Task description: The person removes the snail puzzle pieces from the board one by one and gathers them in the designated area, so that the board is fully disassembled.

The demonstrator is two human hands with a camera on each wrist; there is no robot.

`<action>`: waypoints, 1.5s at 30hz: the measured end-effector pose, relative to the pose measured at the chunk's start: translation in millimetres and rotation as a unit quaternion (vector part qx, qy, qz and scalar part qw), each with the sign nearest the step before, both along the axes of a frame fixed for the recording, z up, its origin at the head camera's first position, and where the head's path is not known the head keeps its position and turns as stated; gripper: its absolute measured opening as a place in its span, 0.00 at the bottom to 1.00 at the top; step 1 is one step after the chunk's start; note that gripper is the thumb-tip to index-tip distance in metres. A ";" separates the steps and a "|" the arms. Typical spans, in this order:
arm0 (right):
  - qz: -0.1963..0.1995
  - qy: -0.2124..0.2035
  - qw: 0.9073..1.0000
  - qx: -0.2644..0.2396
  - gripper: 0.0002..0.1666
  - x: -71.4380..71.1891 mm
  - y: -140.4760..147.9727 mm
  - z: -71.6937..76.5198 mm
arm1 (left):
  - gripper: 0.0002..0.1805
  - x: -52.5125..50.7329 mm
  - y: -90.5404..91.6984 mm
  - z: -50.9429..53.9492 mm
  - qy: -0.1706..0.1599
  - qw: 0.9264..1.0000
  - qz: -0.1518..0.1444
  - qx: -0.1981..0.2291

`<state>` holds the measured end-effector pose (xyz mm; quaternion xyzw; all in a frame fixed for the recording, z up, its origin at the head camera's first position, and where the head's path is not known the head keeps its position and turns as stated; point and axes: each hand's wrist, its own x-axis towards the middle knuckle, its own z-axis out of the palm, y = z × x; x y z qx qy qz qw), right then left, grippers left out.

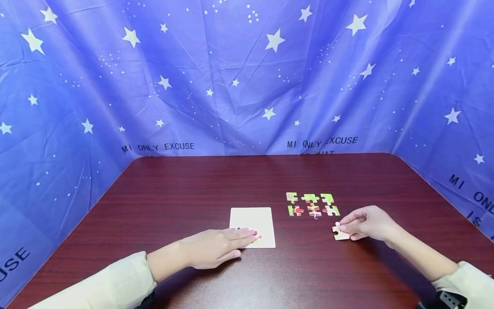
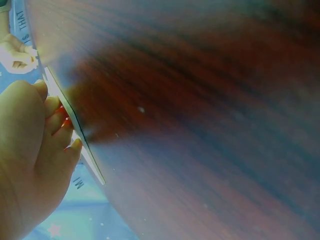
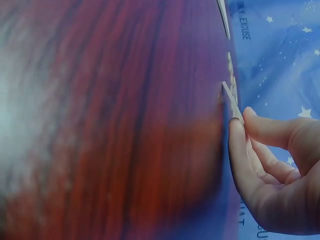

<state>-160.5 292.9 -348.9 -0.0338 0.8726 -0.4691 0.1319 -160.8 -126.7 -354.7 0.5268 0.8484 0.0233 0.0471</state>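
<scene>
In the head view my right hand (image 1: 368, 223) pinches a light-coloured jigsaw piece (image 1: 341, 231) at its right side. The right wrist view shows thumb and finger on the edge of this piece (image 3: 233, 102), tilted over the table. My left hand (image 1: 216, 246) lies with extended fingers on the lower left of a square white board (image 1: 252, 219). Coloured patches (image 1: 257, 237) show beside and between its fingertips; the hand hides the rest. In the left wrist view the fingers (image 2: 59, 122) touch the board, seen edge-on.
Several loose jigsaw pieces (image 1: 310, 198), green, red and white, lie in two rows right of the board. The dark red wooden table (image 1: 173, 193) has rounded far corners. A blue curtain (image 1: 231, 107) with white stars and printed words hangs around its far side and sides.
</scene>
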 end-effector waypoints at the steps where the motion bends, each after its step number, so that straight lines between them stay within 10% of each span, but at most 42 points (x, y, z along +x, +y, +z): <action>1: -0.009 0.001 1.000 0.007 0.21 0.1 0.5 0.1 | 0.27 0.1 -0.1 -0.1 0.000 1.000 0.001 0.000; 24: -0.033 0.115 0.980 0.162 0.08 -7.5 -6.2 -1.0 | 0.27 -0.8 0.1 1.0 -0.003 1.000 0.003 0.002; 45: -0.019 0.170 0.967 0.190 0.03 -9.6 -10.9 -2.0 | 0.27 -0.1 -0.7 -0.4 0.005 1.000 -0.003 0.005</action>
